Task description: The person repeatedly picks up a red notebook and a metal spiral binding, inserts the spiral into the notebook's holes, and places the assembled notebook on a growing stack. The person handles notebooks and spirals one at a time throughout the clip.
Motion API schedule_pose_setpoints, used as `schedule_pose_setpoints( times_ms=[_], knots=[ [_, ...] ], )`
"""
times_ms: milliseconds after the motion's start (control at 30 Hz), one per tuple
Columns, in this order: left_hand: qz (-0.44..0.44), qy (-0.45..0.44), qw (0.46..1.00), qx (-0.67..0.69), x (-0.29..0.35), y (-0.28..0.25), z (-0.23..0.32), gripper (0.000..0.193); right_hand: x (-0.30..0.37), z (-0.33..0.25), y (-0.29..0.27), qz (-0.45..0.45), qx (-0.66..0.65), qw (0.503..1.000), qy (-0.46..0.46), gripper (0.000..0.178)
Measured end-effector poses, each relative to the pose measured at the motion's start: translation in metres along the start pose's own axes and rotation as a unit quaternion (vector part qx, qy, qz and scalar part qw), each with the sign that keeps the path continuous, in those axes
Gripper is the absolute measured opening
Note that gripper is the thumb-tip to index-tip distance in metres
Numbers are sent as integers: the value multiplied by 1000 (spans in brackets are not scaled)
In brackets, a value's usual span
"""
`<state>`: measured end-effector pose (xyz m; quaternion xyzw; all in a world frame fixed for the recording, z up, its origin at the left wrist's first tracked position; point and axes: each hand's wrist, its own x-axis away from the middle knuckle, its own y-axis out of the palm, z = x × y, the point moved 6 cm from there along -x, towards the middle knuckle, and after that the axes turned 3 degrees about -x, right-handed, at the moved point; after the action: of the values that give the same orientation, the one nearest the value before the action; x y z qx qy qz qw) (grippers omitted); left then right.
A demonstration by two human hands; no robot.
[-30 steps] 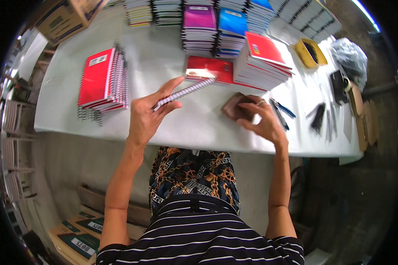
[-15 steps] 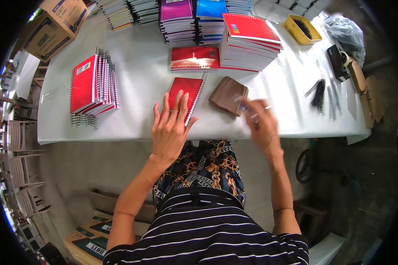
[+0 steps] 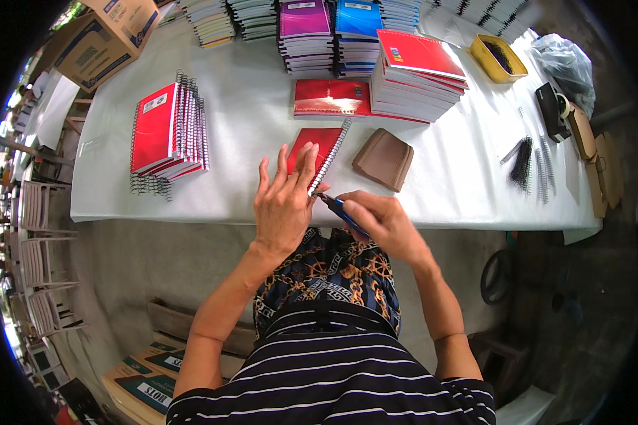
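A small red spiral notebook (image 3: 317,139) lies near the front edge of the white-covered table, its metal coil along the right side. My left hand (image 3: 282,211) rests on its lower part, fingers stretched out and the thumb by the coil's near end. In my right hand (image 3: 384,221) is a pair of blue-handled pliers (image 3: 343,212), gripped by the handles. The jaws meet the near end of the coil, close to my left thumb; whether they are closed on the wire is too small to tell. A brown folded pouch or pad (image 3: 383,160) sits just right of the notebook.
Coiled red notebooks (image 3: 154,134) are stacked at left. Further back stand red books (image 3: 422,78) and purple (image 3: 305,42) and blue stacks (image 3: 359,42). A yellow tray (image 3: 498,60), loose coils (image 3: 523,163) and a tape dispenser (image 3: 551,113) lie at right; a carton (image 3: 99,53) stands far left.
My right hand has moved left from beside the brown pad, bringing the pliers to the notebook's coil. My left hand stays on the notebook. The whole view has shifted slightly.
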<state>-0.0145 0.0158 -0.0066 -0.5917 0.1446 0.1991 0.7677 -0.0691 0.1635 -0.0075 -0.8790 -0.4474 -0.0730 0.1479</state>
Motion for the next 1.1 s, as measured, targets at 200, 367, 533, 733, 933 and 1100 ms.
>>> schedule_pose_setpoints(
  times_ms=[200, 367, 533, 733, 933, 1100],
  knots=[
    [42, 14, 997, -55, -5, -34, -7, 68, 0, -35, -20, 28, 122, 979, -164, 26],
    [178, 11, 970, -164, -30, -136, -52, 62, 21, 7, -139, 326, 255, 906, -84, 22],
    [69, -93, 951, -285, -37, -161, -149, 69, 29, 56, -186, 381, 487, 784, -58, 27],
    [-101, -186, 970, -119, -22, -134, -196, 101, 16, 14, -149, 458, 514, 699, -196, 23],
    [-103, -161, 967, -170, -22, -125, -198, 119, -77, -58, -39, 236, 448, 779, -370, 18],
    [111, -39, 973, -196, -22, -152, -142, 91, -142, -32, -44, 204, 558, 731, -335, 18]
  ],
)
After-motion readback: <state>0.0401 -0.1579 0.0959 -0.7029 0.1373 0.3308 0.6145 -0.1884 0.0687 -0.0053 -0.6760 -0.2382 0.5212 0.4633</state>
